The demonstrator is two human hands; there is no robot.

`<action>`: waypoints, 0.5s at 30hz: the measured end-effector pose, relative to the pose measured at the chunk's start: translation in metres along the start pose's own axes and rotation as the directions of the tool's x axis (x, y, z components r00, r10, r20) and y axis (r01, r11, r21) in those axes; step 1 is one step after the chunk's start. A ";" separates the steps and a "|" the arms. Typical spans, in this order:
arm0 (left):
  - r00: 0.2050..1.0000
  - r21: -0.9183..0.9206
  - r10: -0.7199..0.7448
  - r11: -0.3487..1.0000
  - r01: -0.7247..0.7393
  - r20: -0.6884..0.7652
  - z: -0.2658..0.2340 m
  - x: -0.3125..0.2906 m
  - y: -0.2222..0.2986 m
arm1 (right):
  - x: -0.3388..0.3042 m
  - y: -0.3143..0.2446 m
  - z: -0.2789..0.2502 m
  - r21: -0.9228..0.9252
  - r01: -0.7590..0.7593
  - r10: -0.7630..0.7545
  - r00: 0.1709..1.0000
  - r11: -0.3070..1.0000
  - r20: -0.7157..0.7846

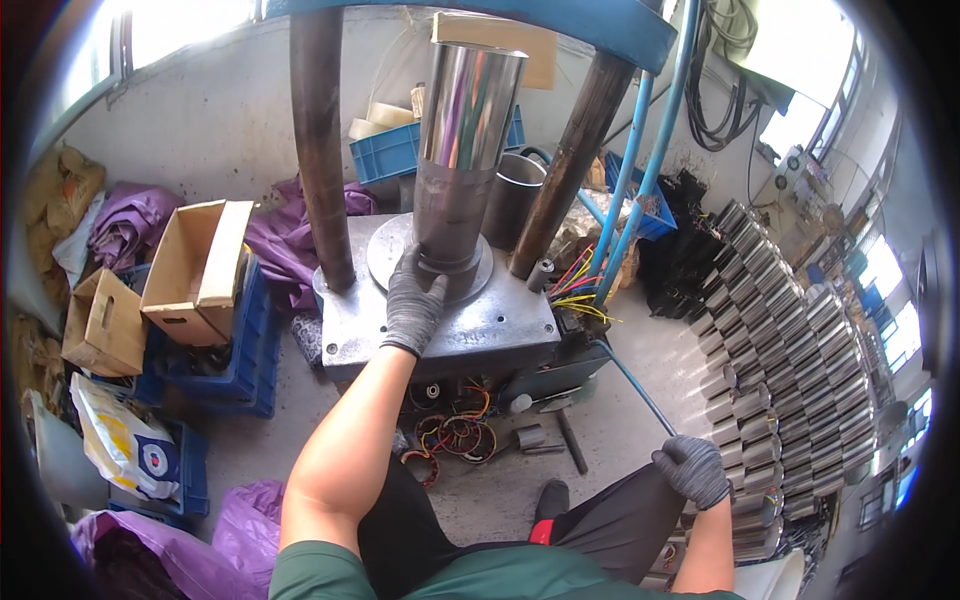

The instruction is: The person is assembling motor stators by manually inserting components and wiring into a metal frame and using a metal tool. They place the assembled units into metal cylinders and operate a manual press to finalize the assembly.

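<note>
A shiny steel tube (472, 110) stands upright over a duller grey metal cylinder (450, 210), on the round plate (385, 255) of a press table (470, 335). My gloved left hand (412, 308) is at the foot of the grey cylinder, fingers curving along its left side and thumb in front; the fingertips are partly hidden. Off to the right, my gloved right hand (692, 472) is closed round the end of a thin blue lever (640, 388), beside my right knee. The lever runs back to the press's right side.
Dark posts (320, 150) and a blue crossbeam (480, 12) frame the tube. Coloured wires (575, 290) hang by the right post. Rows of steel tubes (790, 340) stand at right. Cardboard boxes (195, 270) sit on blue crates (255, 350) at left. Wound wire coils (455, 435) lie beneath the table.
</note>
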State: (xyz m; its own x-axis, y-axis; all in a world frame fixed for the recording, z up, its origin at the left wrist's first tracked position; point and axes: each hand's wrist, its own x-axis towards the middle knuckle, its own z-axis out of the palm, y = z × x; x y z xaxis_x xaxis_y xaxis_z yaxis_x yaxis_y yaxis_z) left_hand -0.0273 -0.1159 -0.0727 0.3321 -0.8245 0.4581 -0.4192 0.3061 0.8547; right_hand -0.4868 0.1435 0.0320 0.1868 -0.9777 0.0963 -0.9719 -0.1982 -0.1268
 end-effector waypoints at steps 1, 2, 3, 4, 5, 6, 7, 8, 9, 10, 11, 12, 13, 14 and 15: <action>1.000 -0.004 -0.007 1.000 0.007 -0.011 -0.003 0.000 0.002 | 0.001 -0.001 0.000 -0.009 0.010 -0.009 1.000 1.000 0.003; 1.000 0.003 -0.014 1.000 0.014 -0.010 -0.005 0.000 0.002 | 0.002 -0.001 0.000 -0.001 0.003 -0.003 1.000 1.000 0.007; 1.000 0.009 -0.020 1.000 0.020 -0.008 -0.006 0.001 0.003 | 0.003 -0.002 -0.002 0.007 -0.004 0.004 1.000 1.000 0.011; 1.000 0.005 -0.026 1.000 0.026 -0.012 -0.007 0.000 0.003 | 0.003 -0.004 -0.003 0.017 -0.004 0.004 1.000 1.000 0.007; 0.999 0.021 -0.035 0.999 0.035 -0.003 -0.008 0.000 0.004 | 0.003 -0.004 -0.002 0.011 -0.002 0.002 1.000 1.000 0.010; 0.999 0.037 -0.043 0.998 0.042 0.007 -0.008 0.000 0.004 | 0.003 -0.002 0.000 0.011 -0.004 0.005 1.000 1.000 -0.005; 0.999 0.036 -0.045 0.998 0.045 0.005 -0.008 0.000 0.002 | 0.003 -0.001 0.002 0.014 -0.006 0.006 1.000 1.000 -0.021; 0.999 0.061 -0.037 0.997 0.037 0.001 -0.007 0.000 0.000 | 0.004 0.000 0.002 0.013 -0.005 0.005 1.000 1.000 -0.019; 1.000 0.086 -0.028 0.996 0.028 -0.002 -0.007 0.000 -0.002 | 0.004 0.002 0.003 -0.006 0.005 -0.005 1.000 1.000 -0.020; 1.000 0.087 -0.030 0.996 0.030 -0.003 -0.006 0.000 -0.006 | 0.004 0.002 0.003 -0.024 0.015 -0.015 1.000 1.000 -0.019; 1.000 0.082 -0.028 0.996 0.028 -0.004 -0.006 0.001 -0.010 | 0.005 0.002 0.003 -0.023 0.017 -0.017 1.000 1.000 -0.017; 1.000 0.077 -0.026 0.997 0.026 -0.005 -0.006 0.001 -0.015 | 0.005 0.002 0.003 -0.016 0.020 -0.020 1.000 1.000 -0.019; 1.000 0.074 -0.027 0.997 0.027 0.000 -0.006 0.000 -0.009 | 0.004 0.003 0.002 -0.011 0.016 -0.016 1.000 1.000 -0.021; 0.999 0.086 -0.040 0.996 0.039 0.018 -0.007 -0.002 -0.003 | 0.003 0.004 0.002 -0.012 0.011 -0.011 1.000 1.000 -0.019; 0.998 0.098 -0.054 0.994 0.051 0.037 -0.008 -0.003 0.002 | 0.002 0.005 0.002 -0.014 0.013 -0.013 0.999 1.000 -0.033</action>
State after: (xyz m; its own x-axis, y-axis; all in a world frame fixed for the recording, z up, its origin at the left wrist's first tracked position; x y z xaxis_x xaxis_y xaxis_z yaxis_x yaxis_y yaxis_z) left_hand -0.0223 -0.1091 -0.0703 0.3233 -0.8568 0.4017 -0.4823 0.2161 0.8489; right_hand -0.4904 0.1403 0.0293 0.1947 -0.9721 0.1308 -0.9714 -0.2095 -0.1113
